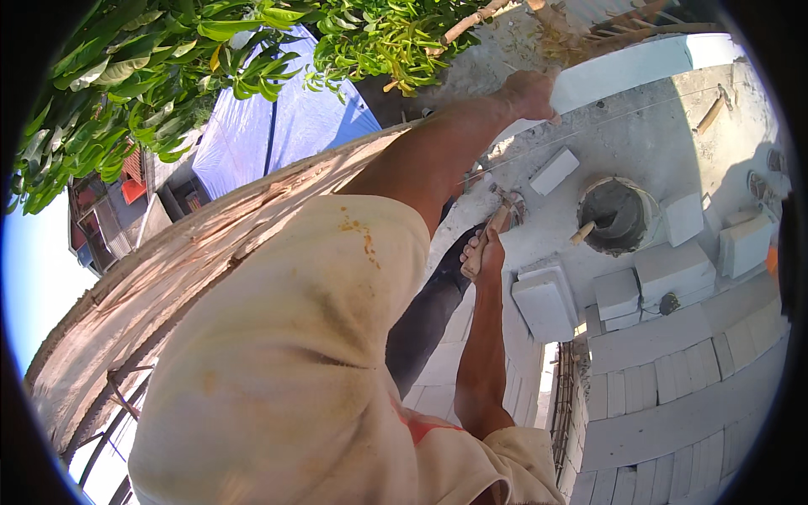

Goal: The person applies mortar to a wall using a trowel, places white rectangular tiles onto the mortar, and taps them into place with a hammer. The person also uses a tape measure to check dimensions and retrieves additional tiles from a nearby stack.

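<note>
Stacked white blocks (676,271) and a mortar bucket (649,215) show an outdoor building site.

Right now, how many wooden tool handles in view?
3: one handle in the right hand, another over the rim of the round bucket, a third at upper right. Others may be hidden.

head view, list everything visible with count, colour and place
wooden-handled tool: one, brown, in the right hand
long strip: one, pale, upper right, ending near the left hand
round container: one, pale rim, grey contents, right of centre
handle: one, brown, at the container's left edge
loose block: one, white, left of the container
other blocks: many, white and grey, right and lower right
leaves: many, green, upper left
sheet: one, blue, behind the leaves
weathered ledge: one, brown, along the left
bars: several, brown, lower right
left hand: one, bare, top centre-right
right hand: one, bare, centre
leg: one, dark trousers, centre
shirt: one, cream, lower centre
</note>
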### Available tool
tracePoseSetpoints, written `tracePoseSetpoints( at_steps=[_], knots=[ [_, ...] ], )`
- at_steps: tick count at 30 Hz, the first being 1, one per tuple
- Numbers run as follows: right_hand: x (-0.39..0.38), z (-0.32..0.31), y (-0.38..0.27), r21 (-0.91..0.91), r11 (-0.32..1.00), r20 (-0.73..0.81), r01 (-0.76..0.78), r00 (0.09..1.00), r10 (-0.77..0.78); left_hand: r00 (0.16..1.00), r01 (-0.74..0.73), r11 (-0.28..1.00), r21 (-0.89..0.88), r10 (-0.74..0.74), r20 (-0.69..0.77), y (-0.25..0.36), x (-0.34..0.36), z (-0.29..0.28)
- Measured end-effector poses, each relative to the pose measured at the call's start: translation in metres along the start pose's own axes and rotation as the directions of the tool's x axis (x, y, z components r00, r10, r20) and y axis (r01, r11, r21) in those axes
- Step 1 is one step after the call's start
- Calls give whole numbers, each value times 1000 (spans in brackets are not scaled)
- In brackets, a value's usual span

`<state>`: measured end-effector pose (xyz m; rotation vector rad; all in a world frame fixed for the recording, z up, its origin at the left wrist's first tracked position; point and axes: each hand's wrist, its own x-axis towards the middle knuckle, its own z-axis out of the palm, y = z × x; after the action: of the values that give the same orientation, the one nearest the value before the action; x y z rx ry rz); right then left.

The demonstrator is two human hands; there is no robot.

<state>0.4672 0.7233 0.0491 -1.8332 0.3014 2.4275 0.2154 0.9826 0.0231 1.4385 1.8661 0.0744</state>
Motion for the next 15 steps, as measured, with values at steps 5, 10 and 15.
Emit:
tracePoseSetpoints(
  at_steps=[5,10,15],
  knots=[
    [-1,-23,-8,-73,997,-52,-41,998,37,1000,10,999,-53,-11,-24,-4,-5,2],
    [-4,-26,-18,-112,994,-78,14,997,-22,1000,22,999,-44,-23,-20,4,3,8],
    [-24,-38,-13,-257,962,-182,91,973,-141,997,27,1000,-11,-28,-67,8,1,2]
  ],
)
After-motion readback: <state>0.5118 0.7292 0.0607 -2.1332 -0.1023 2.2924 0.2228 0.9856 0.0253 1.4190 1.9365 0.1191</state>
